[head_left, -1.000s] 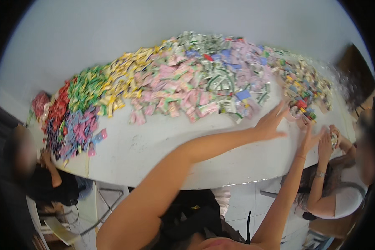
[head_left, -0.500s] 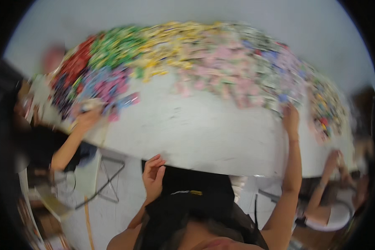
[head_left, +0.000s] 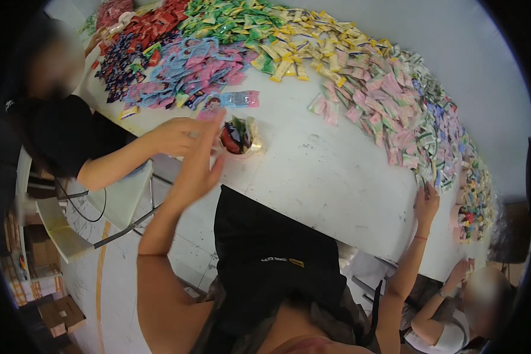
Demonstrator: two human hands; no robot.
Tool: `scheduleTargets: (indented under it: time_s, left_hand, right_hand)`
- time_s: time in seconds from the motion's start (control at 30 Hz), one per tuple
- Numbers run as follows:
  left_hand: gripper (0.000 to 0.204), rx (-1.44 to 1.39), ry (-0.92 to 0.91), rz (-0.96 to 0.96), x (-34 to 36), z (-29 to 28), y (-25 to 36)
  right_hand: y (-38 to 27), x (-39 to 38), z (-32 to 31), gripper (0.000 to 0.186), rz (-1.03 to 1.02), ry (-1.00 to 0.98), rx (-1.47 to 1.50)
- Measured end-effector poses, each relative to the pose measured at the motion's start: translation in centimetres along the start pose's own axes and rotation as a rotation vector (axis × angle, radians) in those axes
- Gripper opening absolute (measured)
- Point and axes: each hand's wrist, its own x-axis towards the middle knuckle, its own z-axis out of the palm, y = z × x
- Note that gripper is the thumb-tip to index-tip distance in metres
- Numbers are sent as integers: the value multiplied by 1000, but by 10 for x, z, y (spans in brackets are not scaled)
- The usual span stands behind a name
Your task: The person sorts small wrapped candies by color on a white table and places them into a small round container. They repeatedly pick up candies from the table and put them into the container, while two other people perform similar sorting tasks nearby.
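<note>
By the near edge of the worktop (head_left: 312,171), left of its middle: a small round tub (head_left: 242,156), filled with snack packets (head_left: 235,137) in red, dark, green and pale gold, some poking above the rim.
Left hand (head_left: 196,168): beside the tub, fingers extended toward the far edge, thumb spread apart; nothing shows in its grasp, and contact with the tub cannot be told.
Right hand (head_left: 428,205): toward the worktop's right end, fingers bent at the near side of the silver-and-green packets (head_left: 428,141); whether it pinches one cannot be told.
Co-worker's hand (head_left: 174,137): comes from the left, partly hidden behind the left hand, close to the tub.
Tub handling: probably light and thin-walled, easily dented; best cupped low around the sides and kept level, since the top packets look loose.
Packet handling: likely light, slick, crinkly film; a pinch at a flat sealed end should spare the contents.
Wrapper printing: a pink-and-blue packet (head_left: 241,99), lying just beyond the tub, bears a small cartoon-like figure; lettering across the piles is too small to read.
Black apron (head_left: 277,236): small white-and-yellow marking on the front.
</note>
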Motion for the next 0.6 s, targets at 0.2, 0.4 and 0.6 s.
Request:
scheduleTargets:
  time_s: [0.2, 0.4, 0.6]
  left_hand:
    - [87, -162, -516, -9, 61, 2, -73]
    - [63, -476, -409, -292, 45, 88, -71]
    - [46, -460, -277, -233, 51, 132, -29]
  right_hand:
    - [14, 1, -9, 36, 22, 58, 146]
    - [-235, 1, -3, 35, -299, -448, 953]
    - [-334, 4, 29, 32, -681, -535, 798]
